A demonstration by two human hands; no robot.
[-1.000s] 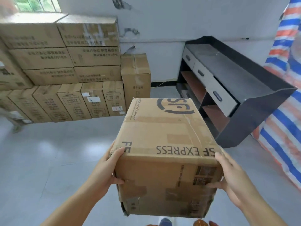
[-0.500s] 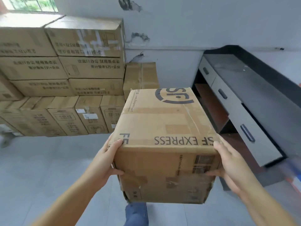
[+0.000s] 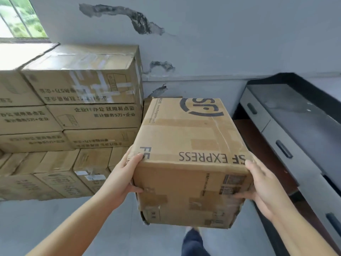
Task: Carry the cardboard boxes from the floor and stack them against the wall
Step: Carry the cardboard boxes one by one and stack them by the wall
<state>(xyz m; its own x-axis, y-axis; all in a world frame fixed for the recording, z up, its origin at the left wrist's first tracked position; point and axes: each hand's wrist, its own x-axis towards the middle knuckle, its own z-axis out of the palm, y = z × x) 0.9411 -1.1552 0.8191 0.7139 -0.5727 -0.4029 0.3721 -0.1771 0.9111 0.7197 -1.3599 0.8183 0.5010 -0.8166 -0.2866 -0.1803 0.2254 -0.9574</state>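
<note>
- A brown cardboard box (image 3: pixel 191 145), printed "SF EXPRESS" with a round logo on its top face, is held up off the floor in the middle of the view, its near face taped and scuffed, its lower edges crumpled.
- The floor (image 3: pixel 46 224) under the box is pale grey and smooth; a dark trouser leg (image 3: pixel 193 242) shows just below the box.
- Left of the box, a stack of boxes (image 3: pixel 79 115) stands on the floor against the wall, the upper rows lying flat with printed sides facing out, the lowest row standing narrower side out.
- Behind the box, another brown carton is almost hidden; only a sliver shows at the box's far left corner.
- The wall (image 3: pixel 221 43) beyond the box is pale with dark patches of peeled paint; a window (image 3: pixel 20 17) sits up and to the left of the box.
- Right of the box stands a black cabinet (image 3: pixel 299 115) with grey drawers and dark handles.
- The left hand (image 3: pixel 125 179) presses the box's left side, thumb hooked over the top edge, its grip wrapped round the near left corner.
- The right hand (image 3: pixel 262 189) clasps the near right corner, fingers spread on the side, thumb on the near face.
</note>
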